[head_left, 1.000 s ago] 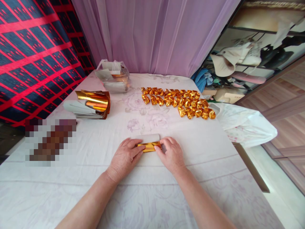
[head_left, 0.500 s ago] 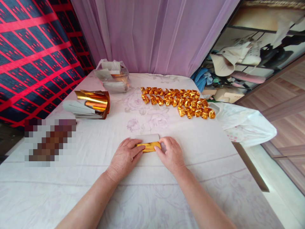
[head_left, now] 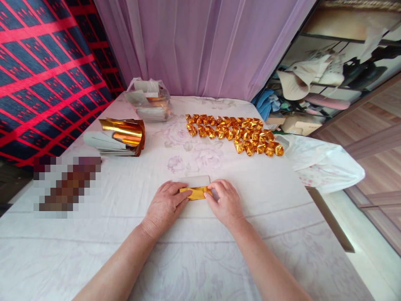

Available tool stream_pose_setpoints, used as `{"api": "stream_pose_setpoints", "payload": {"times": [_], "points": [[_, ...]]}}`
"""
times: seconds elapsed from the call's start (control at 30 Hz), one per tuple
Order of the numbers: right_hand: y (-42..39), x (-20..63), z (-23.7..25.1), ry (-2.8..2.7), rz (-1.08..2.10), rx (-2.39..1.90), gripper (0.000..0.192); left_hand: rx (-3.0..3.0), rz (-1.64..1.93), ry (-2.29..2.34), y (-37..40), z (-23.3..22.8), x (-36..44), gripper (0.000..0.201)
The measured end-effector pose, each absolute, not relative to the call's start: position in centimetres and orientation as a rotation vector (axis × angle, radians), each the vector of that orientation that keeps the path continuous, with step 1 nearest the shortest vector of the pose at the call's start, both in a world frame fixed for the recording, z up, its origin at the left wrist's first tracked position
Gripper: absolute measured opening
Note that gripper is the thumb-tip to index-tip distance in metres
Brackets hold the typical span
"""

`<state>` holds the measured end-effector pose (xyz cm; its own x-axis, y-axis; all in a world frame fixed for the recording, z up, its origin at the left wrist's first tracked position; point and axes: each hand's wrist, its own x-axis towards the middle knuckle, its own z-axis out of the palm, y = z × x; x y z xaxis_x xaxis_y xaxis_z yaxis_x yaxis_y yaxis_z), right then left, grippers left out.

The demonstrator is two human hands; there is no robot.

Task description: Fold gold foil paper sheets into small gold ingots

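A sheet of gold foil paper (head_left: 194, 193), folded into a narrow strip, lies on the table in front of me. Its pale grey back (head_left: 196, 181) shows along the far side. My left hand (head_left: 167, 202) grips the strip's left end, thumb on the gold face and fingers at the far edge. At the other end, my right hand (head_left: 226, 202) pinches the paper between thumb and curled fingers. A small crease runs across the gold beside the right thumb. The fingers cover both ends of the strip.
Several folded gold foil pieces (head_left: 221, 132) stand in rows at the back right. A bent stack of foil paper (head_left: 122, 138) lies on the left, with a plastic bag of more paper (head_left: 148, 100) behind it. A white plastic bag (head_left: 328, 163) hangs by the table's right edge.
Both hands stay almost in place on the foil paper. A crease near the right thumb shows more clearly now.
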<state>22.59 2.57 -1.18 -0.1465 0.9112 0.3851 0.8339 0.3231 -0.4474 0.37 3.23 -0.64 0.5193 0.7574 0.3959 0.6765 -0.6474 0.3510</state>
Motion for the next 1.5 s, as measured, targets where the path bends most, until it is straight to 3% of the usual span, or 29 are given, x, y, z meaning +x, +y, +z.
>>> {"api": "stream_pose_setpoints", "payload": {"times": [0.83, 1.33, 1.5], "points": [[2.6, 22.8, -1.3, -1.991, 0.216, -1.504, 0.002, 2.580, 0.718, 1.280, 3.2, -0.6, 0.5, 0.023], [2.4, 20.6, -0.7, -1.951, 0.000, -1.774, 0.035, 2.607, 0.693, 1.281, 3.3, -0.6, 0.5, 0.023], [2.4, 20.7, -0.9, -1.961, -0.015, -1.738, 0.031, 2.604, 0.710, 1.275, 3.2, -0.5, 0.5, 0.022]]}}
